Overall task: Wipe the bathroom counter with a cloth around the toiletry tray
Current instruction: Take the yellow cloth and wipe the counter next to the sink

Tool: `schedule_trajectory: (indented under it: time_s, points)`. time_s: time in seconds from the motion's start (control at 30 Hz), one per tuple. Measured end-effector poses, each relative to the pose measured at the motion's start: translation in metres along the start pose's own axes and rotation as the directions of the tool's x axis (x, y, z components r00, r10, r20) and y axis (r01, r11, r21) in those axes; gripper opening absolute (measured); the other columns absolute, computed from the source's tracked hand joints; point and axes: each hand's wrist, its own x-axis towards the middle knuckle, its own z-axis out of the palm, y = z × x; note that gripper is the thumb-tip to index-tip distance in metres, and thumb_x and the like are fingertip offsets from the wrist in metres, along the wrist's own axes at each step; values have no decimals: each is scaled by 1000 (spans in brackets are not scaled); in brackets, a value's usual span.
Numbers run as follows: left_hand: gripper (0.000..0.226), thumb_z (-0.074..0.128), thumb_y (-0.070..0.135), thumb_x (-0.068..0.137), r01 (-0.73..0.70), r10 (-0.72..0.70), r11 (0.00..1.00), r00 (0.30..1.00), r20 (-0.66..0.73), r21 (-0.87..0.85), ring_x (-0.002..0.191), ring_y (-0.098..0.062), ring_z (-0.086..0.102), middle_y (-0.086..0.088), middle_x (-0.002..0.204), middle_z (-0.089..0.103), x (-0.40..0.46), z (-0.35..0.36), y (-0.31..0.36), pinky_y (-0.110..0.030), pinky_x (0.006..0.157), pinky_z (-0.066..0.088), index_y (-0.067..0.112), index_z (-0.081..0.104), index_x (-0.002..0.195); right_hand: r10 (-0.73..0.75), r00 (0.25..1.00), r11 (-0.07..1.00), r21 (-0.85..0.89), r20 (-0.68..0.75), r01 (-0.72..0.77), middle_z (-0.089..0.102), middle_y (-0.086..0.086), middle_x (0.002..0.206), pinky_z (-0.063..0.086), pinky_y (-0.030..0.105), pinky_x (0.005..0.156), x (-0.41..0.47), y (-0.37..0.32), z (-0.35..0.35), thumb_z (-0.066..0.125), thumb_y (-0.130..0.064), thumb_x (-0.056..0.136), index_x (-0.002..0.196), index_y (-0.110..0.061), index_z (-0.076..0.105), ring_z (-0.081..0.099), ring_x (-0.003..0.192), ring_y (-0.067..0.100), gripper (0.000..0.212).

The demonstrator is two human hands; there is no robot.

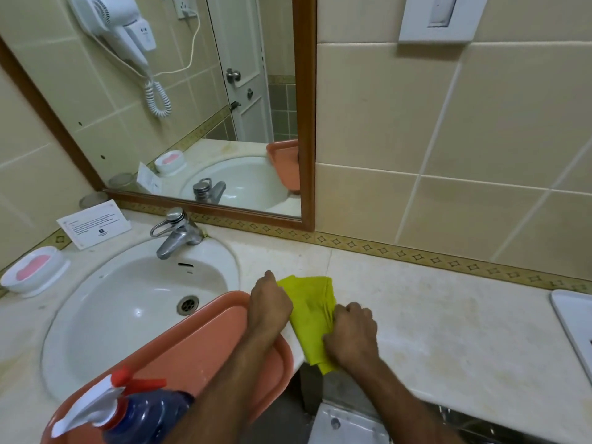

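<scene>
The right hand [350, 331] is curled shut on the near part of the yellow cloth [312, 310], pressing it to the bench [448, 315] close to the front edge, where a corner of the cloth hangs over. The left hand [269, 302] is closed in a loose fist at the cloth's left edge, its fingers gripping the fabric there, and its forearm crosses above the orange tray [205, 344]. The cloth lies flat and folded between the two hands, just right of the sink [128, 302]. The tray sits tilted across the sink's front right rim, partly over the basin, and touches the cloth's left side under the left wrist. A spray bottle [134, 408] with a white and red trigger stands in the tray's near end. Behind the sink is the tap [176, 232], with a card [94, 224] and a soap dish [33, 270] to its left. A white tray [573, 322] lies at the bench's far right, well apart from the cloth.
</scene>
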Motion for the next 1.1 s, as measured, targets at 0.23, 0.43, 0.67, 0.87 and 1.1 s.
schedule_trajectory:
  time_s: [0.23, 0.43, 0.67, 0.87, 1.1]
  points:
    - [60, 38, 7, 89, -257, 240, 897, 966, 93, 360, 144, -26, 29, -16, 154, 35, 5, 0, -39, -36, 120, 19, 4, 28, 148, -427, 904, 887, -202, -16, 416, 19, 15, 160, 4, 57, 118, 39, -34, 38, 44, -39, 95, 149, -18, 30, 12, 147, 38, 59]
    - [66, 45, 21, 85, -327, 319, 795, 942, 106, 511, 146, -32, 22, -20, 156, 30, 29, 11, -35, -45, 120, 14, 3, 28, 147, -321, 943, 929, -226, -91, 294, 34, 15, 155, 14, 62, 116, 67, -46, 78, 37, -40, 95, 145, -22, 38, 26, 144, 39, 53]
    - [58, 24, 29, 98, -375, 332, 754, 926, 181, 538, 148, -34, 16, -22, 158, 22, 38, 40, 1, -46, 121, 15, 0, 22, 148, -110, 973, 982, -170, -203, 76, 32, 19, 155, 13, 62, 115, 92, 4, 55, 40, -29, 91, 145, -16, 39, 25, 143, 42, 56]
    - [71, 19, 48, 96, -504, 394, 746, 861, 322, 435, 150, -32, 10, -20, 161, 16, 30, 93, 27, -47, 122, 11, 1, 20, 150, 50, 969, 956, -268, -244, -117, 30, 15, 157, 20, 57, 114, 99, 160, -2, 42, -30, 93, 147, -19, 33, 29, 142, 37, 56]
    - [75, 13, 51, 93, -564, 484, 727, 825, 291, 391, 150, -28, 13, -17, 160, 20, 36, 107, 19, -50, 122, 8, 3, 23, 150, 23, 991, 919, -387, -136, -74, 24, 6, 160, 24, 48, 115, 63, 313, -72, 38, -32, 96, 151, -25, 24, 25, 145, 28, 57]
